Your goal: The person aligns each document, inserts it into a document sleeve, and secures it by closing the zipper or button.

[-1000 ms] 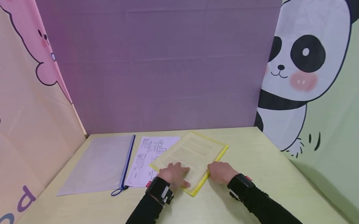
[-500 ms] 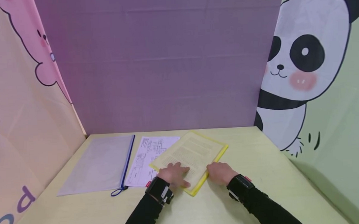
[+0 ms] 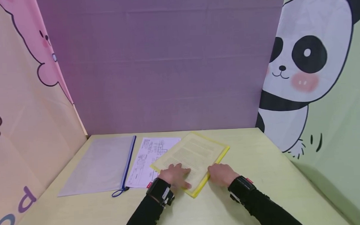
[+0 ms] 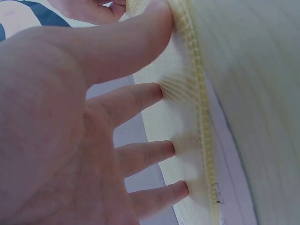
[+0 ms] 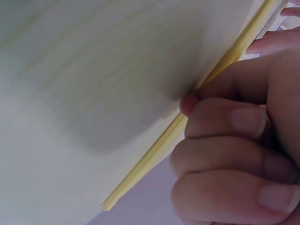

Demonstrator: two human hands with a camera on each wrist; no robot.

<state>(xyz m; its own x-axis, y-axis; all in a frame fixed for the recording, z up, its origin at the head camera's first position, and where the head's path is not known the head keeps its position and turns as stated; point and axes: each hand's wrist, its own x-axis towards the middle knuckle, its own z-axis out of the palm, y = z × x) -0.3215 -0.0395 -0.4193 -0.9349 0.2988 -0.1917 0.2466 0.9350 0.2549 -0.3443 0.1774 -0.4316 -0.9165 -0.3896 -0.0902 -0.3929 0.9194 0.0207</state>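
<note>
A clear yellow-edged zip document folder (image 3: 196, 150) lies slanted at the middle of the table, a printed sheet showing through it. My left hand (image 3: 174, 176) rests on its lower left part with fingers spread. In the left wrist view, the fingertips (image 4: 180, 188) press its surface near the ribbed yellow edge (image 4: 200, 98). On the opposite side, my right hand (image 3: 222, 174) pinches the yellow zip strip (image 5: 147, 161) between thumb and index finger, the other fingers curled in. What lies inside that pinch is hidden by the fingers.
A printed drawing sheet (image 3: 141, 160) lies partly under the yellow folder. Left of it is a translucent folder (image 3: 95, 166) with a blue zip edge and a blue loop (image 3: 117, 193). A purple backdrop (image 3: 166, 66) stands behind the table (image 3: 259, 176).
</note>
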